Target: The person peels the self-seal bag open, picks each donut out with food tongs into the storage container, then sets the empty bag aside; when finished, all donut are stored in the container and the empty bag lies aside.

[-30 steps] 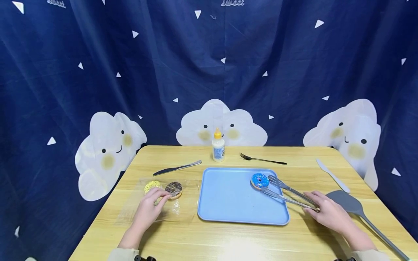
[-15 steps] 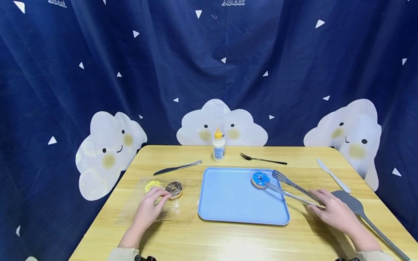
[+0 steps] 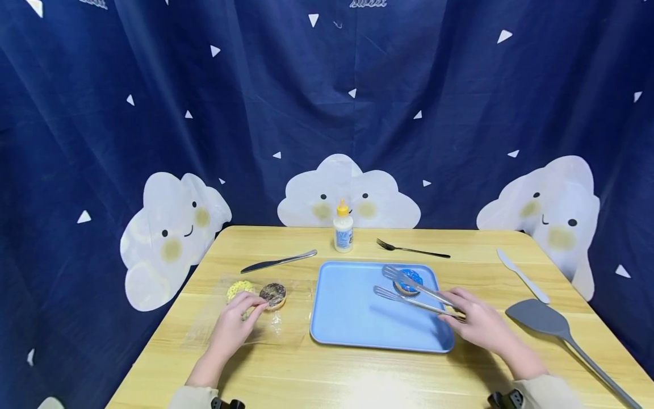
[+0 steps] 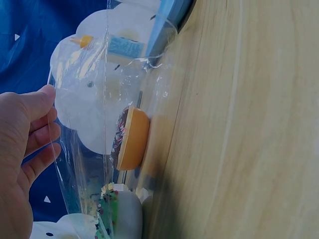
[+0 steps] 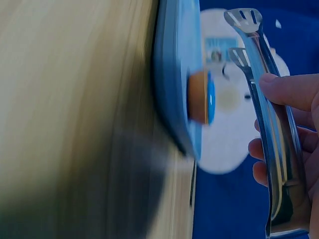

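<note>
My left hand pinches the edge of a clear plastic bag. Inside the bag lie a chocolate-topped donut, a yellow-topped donut and one with green icing. In my right hand are metal tongs, gripped between thumb and fingers, their tips apart and raised over the blue tray. A blue-iced donut sits on that tray near its back right, partly behind the tongs in the head view, with nothing clamped between the tips.
Behind the tray stand a glue-like bottle with a yellow cap and a black fork. A metal knife lies behind the bag. To the right are a white knife and a grey spatula.
The tongs have come off the blue donut and, with my right hand, moved left over the tray. My left hand keeps its place at the bag.
</note>
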The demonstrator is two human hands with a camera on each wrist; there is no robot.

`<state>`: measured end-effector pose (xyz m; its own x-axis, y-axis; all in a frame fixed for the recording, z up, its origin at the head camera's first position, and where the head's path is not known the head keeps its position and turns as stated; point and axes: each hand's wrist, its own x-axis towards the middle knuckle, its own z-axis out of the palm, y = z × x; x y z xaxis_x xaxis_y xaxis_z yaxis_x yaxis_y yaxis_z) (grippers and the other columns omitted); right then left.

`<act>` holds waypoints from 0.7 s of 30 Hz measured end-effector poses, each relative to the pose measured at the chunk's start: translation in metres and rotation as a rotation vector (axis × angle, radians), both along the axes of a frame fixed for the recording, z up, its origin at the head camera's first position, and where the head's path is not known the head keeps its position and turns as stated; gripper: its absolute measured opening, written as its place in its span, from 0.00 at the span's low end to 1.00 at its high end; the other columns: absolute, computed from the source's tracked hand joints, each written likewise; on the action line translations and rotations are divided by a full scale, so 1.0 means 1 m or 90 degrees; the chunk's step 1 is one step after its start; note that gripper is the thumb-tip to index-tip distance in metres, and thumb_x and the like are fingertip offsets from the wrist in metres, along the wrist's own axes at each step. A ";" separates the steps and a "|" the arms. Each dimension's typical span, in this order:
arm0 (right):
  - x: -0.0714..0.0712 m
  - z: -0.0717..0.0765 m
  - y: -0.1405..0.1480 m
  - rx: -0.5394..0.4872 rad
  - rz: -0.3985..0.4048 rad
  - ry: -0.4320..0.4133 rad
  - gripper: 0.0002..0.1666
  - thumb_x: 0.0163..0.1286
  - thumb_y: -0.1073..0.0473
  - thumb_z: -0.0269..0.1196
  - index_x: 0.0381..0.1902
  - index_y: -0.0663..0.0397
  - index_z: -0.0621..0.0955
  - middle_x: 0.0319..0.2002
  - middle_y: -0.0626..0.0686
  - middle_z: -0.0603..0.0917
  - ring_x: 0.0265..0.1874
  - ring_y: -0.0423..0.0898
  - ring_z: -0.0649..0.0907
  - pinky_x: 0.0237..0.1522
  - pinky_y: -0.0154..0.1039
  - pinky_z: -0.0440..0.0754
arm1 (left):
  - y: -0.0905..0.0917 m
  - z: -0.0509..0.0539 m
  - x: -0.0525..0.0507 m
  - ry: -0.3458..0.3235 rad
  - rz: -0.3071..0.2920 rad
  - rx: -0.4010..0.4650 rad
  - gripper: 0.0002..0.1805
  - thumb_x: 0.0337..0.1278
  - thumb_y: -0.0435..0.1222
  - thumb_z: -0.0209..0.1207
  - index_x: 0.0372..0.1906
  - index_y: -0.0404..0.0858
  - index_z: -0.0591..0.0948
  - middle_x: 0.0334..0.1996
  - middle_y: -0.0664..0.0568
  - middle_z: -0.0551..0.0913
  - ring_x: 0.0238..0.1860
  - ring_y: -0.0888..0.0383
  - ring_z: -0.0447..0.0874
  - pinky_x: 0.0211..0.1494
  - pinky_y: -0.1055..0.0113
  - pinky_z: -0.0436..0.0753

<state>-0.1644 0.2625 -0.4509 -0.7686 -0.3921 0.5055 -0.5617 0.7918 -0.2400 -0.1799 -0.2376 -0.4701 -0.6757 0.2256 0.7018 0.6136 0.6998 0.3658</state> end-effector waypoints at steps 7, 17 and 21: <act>-0.011 0.000 -0.042 0.007 0.058 0.001 0.28 0.51 0.57 0.72 0.51 0.58 0.80 0.44 0.49 0.79 0.32 0.39 0.78 0.31 0.40 0.80 | -0.001 -0.001 -0.001 -0.006 -0.003 0.000 0.09 0.44 0.28 0.68 0.32 0.42 0.83 0.32 0.59 0.79 0.36 0.62 0.77 0.45 0.81 0.74; -0.021 0.000 -0.093 0.034 0.114 -0.078 0.25 0.59 0.53 0.67 0.53 0.57 0.78 0.47 0.53 0.78 0.40 0.46 0.80 0.37 0.44 0.81 | 0.001 0.000 -0.001 0.027 0.007 0.002 0.13 0.38 0.25 0.70 0.31 0.42 0.83 0.32 0.61 0.79 0.34 0.62 0.77 0.44 0.81 0.74; -0.024 -0.001 -0.110 0.046 0.140 -0.087 0.23 0.60 0.53 0.66 0.52 0.56 0.79 0.44 0.48 0.78 0.31 0.37 0.76 0.31 0.37 0.79 | 0.000 0.000 0.000 0.032 0.003 0.009 0.13 0.37 0.23 0.69 0.31 0.41 0.83 0.32 0.60 0.79 0.34 0.62 0.77 0.44 0.82 0.74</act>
<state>-0.1881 0.1521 -0.4517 -0.7206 -0.5880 0.3673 -0.6880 0.6723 -0.2733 -0.1800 -0.2375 -0.4701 -0.6404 0.2121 0.7382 0.6280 0.6980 0.3442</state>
